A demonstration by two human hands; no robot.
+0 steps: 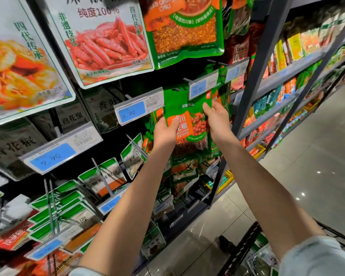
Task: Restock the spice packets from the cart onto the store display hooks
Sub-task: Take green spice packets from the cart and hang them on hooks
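Pale sleeves (315, 257) are seen at the lower edge, and a black cart (241, 248) is glimpsed beside the right one. A green Sichuan pepper packet (189, 134) is held up against the rack (253, 76). Its left edge is gripped by the left hand (164, 132), thumb laid across the front, and its upper right edge is pinched by the fingers (206, 108) of the right hand (217, 120). Just above those fingers a 10.90 price tag (203, 86) is mounted.

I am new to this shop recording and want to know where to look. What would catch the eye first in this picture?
First, the middle: the left hand and right hand grip a green pepper packet, held up against the display just below a blue price tag. Next, the big chili packet hanging at the upper left, close to the camera. The cart shows only at the lower right corner.
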